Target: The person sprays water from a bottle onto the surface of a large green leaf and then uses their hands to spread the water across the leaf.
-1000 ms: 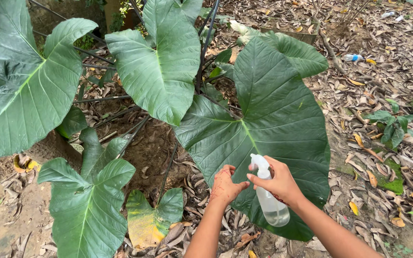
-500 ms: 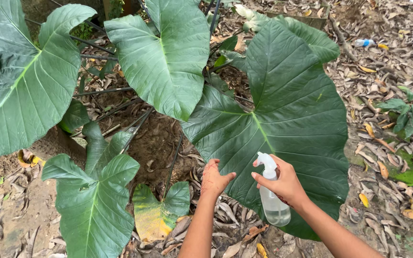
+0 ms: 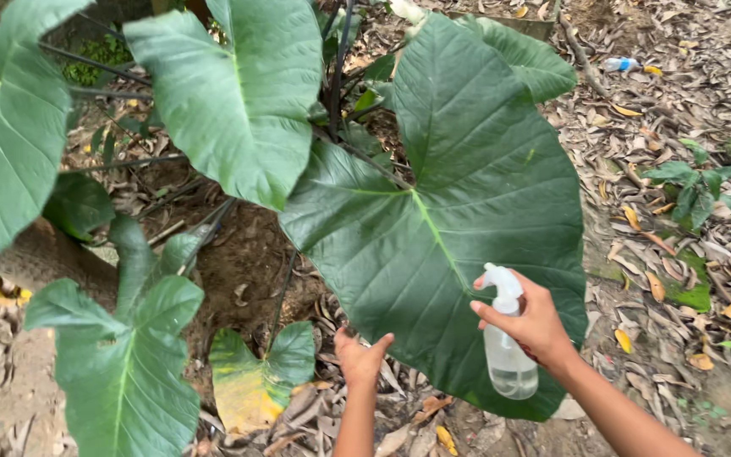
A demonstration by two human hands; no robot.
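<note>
Dry brown leaf litter (image 3: 678, 93) covered pretty much all the ground, with bare dirt (image 3: 255, 254) showing under the plant and a patch of moss (image 3: 694, 292) off to the right. Big heart-shaped green leaves took up most of the view: one huge dark leaf (image 3: 458, 203) in the middle, a paler leaf (image 3: 230, 93) overlapping its upper left edge, another leaf (image 3: 2, 144) at the far left, and a lower leaf (image 3: 120, 372) near the bottom left. A small leaf (image 3: 251, 381) beside it had gone yellow across its lower half. Dark stems (image 3: 336, 59) ran up behind the leaves.

The right hand (image 3: 535, 326) had its grip wrapped around the neck of a clear spray bottle (image 3: 508, 351), index finger out front by the white trigger head, nozzle facing left. The bottle sat right in front of the huge leaf's lower right part, and looked see-through with liquid in the bottom; no label that I could make out.

The left hand (image 3: 359, 355) was down at that leaf's bottom edge, fingers loose and spread, thumb out, not grasping anything. Couldn't tell if it actually touched the leaf.

Further back at the top right, a small plastic bottle (image 3: 618, 64) with a blue band lay on the litter, well apart from everything. A little green weed (image 3: 695, 182) grew at the right.
</note>
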